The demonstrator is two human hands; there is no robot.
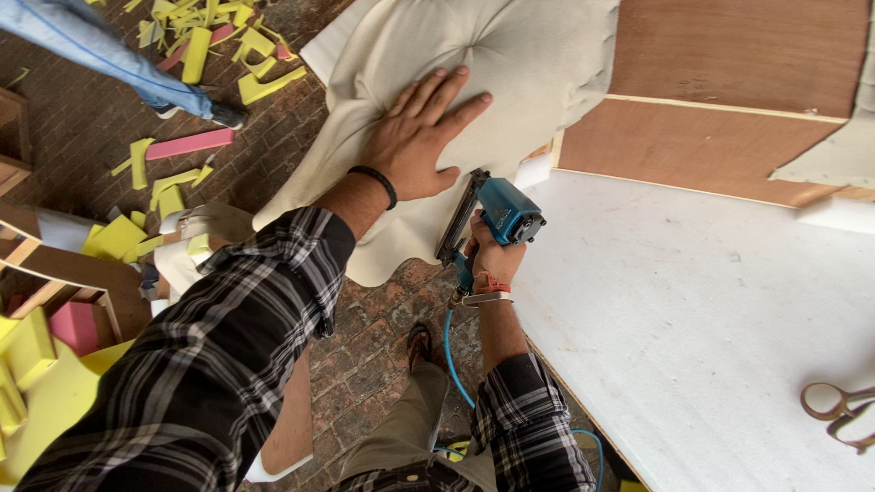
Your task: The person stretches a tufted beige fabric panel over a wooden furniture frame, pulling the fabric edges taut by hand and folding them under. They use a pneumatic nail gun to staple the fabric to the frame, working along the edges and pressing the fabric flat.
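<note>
Overhead, left hand [415, 141] flat, grip released, on cream fabric [510, 55]; right hand [492, 260] grasping blue staple gun [497, 214]

Soft, even daylight filling scene; no hard source showing. White board [711, 310] at right reading very bright, nearly washing out, no sharp glare. Shadows staying faint and diffuse under left hand [421, 137] on cream fabric [510, 55]. Wide lens bending edges; near plaid sleeve [228, 364] stretching large. Focus holding crisp centre, softening slightly toward far-left foam scraps [210, 36].
</note>
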